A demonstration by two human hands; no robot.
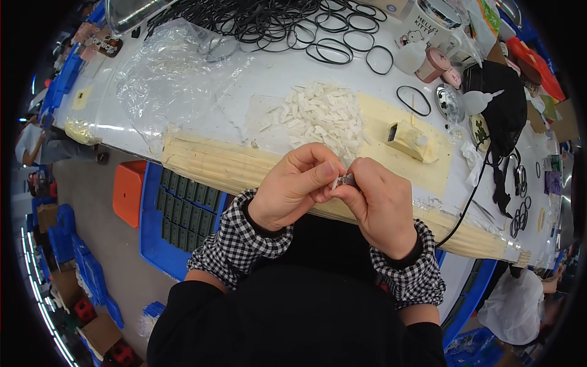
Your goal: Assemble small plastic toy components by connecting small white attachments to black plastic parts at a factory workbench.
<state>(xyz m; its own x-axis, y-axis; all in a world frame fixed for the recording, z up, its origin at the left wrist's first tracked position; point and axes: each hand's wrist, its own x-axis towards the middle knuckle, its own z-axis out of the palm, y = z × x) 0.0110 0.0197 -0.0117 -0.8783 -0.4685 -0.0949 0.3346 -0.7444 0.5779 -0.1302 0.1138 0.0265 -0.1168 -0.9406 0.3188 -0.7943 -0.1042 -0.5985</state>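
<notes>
In front of my chest, at the table's near edge, my two hands meet fingertip to fingertip. My left hand (296, 186) is closed in a pinch on a small white piece (335, 182). My right hand (386, 205) pinches a small grey, shiny part (348, 180) against it; the fingers cover most of both. Just beyond the fingertips lies a loose heap of small white strips (324, 116). Right of the heap, a block wrapped in yellowish tape (413, 142) with a dark slot sits on a yellow sheet (379, 110).
Black rubber rings (244, 18) pile up at the back, beside a clear plastic bag (177, 79). Cups and a black cloth bag (501, 104) crowd the right, with a black cord (471, 208) hanging down. A blue crate (147, 226) of dark green parts and an orange stool (127, 194) stand lower left.
</notes>
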